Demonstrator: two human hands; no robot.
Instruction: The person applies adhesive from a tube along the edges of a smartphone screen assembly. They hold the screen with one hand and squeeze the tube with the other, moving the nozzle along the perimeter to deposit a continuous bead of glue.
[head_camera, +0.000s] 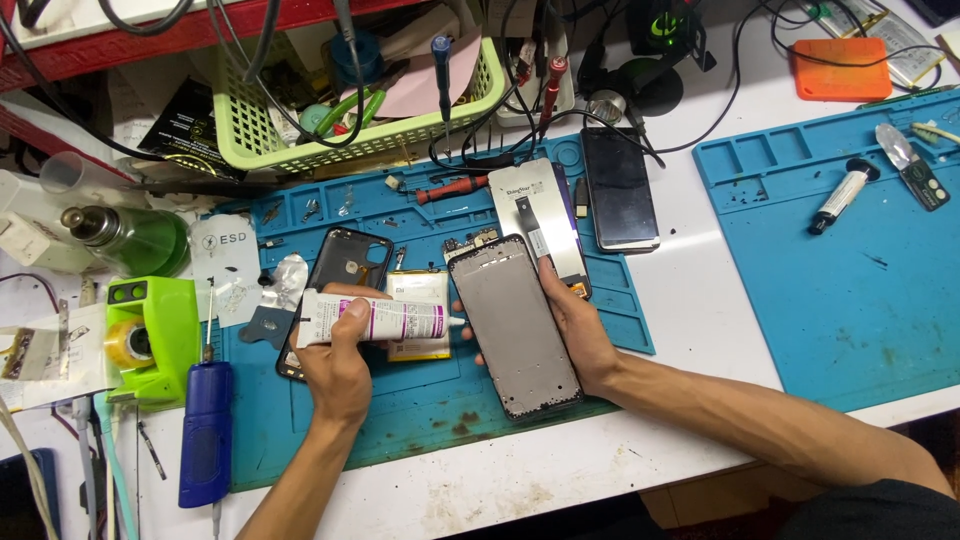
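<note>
Left hand (338, 372) wrapped tight round white squeeze tube of glue with pink stripe (375, 320) — tip at 3 o'clock, touching left edge of grey flat phone frame (515, 325). Right hand (580, 335) clamped on frame's right edge, frame tilted above blue rubber work mat (420, 420). Yellow flat battery (418, 290) just behind tube. Risk: hard squeeze — glue blob spills off edge, maybe onto mat. Loose hold, frame slips.
</note>
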